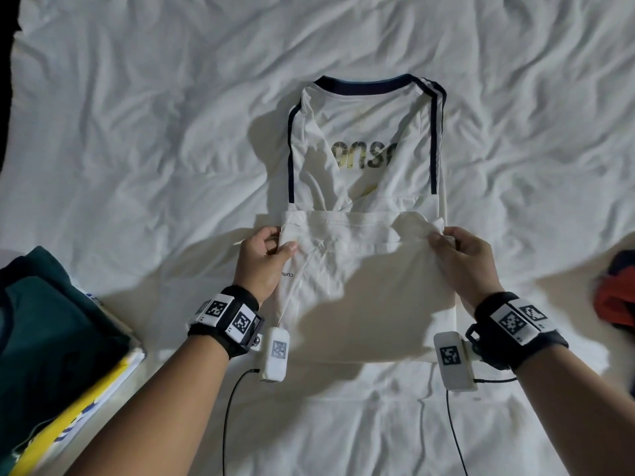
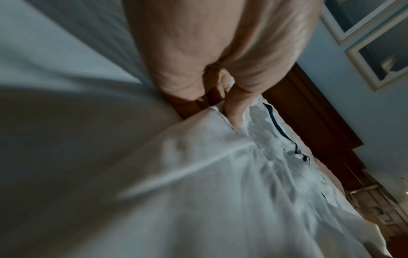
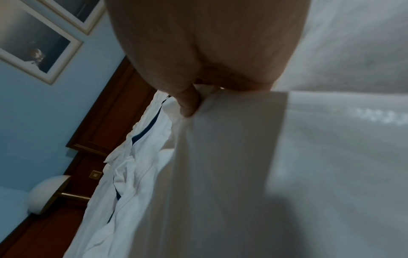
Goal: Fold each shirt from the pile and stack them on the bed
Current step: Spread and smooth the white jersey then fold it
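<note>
Two hands engaged on one garment, centre of the head view. White shirt (image 1: 364, 187) laid flat on the bed (image 1: 137, 132), dark-trimmed collar toward the top of frame, sides already turned in, gold lettering partly covered. Lower hem raised and carried toward the collar.

Left hand (image 1: 263, 259): thumb on top, fingers curled beneath, pinching the hem's left corner. Confirmed in the left wrist view, thumb (image 2: 237, 104) pressed beside the stitched hem. Right hand (image 1: 462, 255): same pinch on the right corner, a small bunch of cloth gathered at the fingertips; thumb (image 3: 188, 103) seen clamping the fabric edge in the right wrist view.

Handling assessment: thin, light, limp fabric; sags between the two grips and creases readily (turned-in sleeves likely to slip out if dragged). Best held at the two hem corners, as now, kept taut and level. Hem probably to be laid just short of the collar, then smoothed flat.

Lower left of the head view: stack of folded shirts (image 1: 51, 321), dark green on top, yellow below. Right edge: red and dark pile (image 1: 616, 293), not yet folded.
</note>
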`<state>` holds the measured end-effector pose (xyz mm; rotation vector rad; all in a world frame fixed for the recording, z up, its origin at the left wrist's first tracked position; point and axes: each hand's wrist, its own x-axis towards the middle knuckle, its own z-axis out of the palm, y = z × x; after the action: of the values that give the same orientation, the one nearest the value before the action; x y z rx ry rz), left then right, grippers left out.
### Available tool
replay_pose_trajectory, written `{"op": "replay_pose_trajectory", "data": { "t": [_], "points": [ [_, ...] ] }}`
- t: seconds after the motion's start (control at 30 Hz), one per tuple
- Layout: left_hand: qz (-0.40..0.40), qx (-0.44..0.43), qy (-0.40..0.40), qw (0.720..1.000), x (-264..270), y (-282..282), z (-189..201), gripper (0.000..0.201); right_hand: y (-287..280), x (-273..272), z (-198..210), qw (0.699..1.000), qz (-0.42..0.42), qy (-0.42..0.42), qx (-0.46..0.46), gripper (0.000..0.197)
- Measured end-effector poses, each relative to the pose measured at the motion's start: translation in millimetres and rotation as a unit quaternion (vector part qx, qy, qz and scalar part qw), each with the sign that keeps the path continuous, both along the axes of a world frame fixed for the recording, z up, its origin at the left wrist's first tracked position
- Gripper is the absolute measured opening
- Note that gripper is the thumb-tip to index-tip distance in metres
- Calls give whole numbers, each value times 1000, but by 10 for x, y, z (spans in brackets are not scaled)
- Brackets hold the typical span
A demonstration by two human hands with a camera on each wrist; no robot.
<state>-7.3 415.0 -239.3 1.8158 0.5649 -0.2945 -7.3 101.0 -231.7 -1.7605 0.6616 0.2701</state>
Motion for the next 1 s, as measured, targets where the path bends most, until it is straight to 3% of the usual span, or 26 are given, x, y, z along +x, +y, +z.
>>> {"op": "replay_pose_trajectory", "data": {
  "t": [0.13,0.2,0.23,0.3,0.37,0.47,0.57,0.63,0.77,0.83,0.9,1.0],
  "points": [
    [-3,27,-4,1000,-19,-50,45,19,32,61,0,996,33,11,-81,32],
    [-28,108,-43,993,-44,-101,103,28,73,71,41,988,47,0,-146,23],
    [-61,183,-76,978,-70,-136,140,43,92,51,67,979,65,-14,-195,34],
    [-158,330,-117,923,-167,-245,231,75,164,-36,150,944,128,-57,-297,62],
    [-260,414,-147,860,-296,-445,313,83,336,-178,228,894,227,-104,-371,68],
    [-409,441,-145,786,-494,-682,118,81,606,-429,113,809,413,-135,-397,67],
    [-473,471,-101,737,-518,-672,-189,85,607,-494,-157,779,470,-105,-401,66],
    [-461,470,-99,747,-464,-597,-266,77,500,-456,-254,770,469,-70,-426,69],
    [-390,488,-77,777,-423,-457,-196,78,307,-423,-260,783,440,-39,-438,73],
    [-407,487,-103,766,-480,-420,-165,75,264,-454,-200,785,431,-58,-441,74],
    [-449,477,-109,747,-545,-375,-183,73,234,-528,-184,762,468,-89,-438,73],
    [-414,493,-52,763,-575,-252,-216,74,129,-619,-257,757,484,-53,-435,70]
  ]
}}
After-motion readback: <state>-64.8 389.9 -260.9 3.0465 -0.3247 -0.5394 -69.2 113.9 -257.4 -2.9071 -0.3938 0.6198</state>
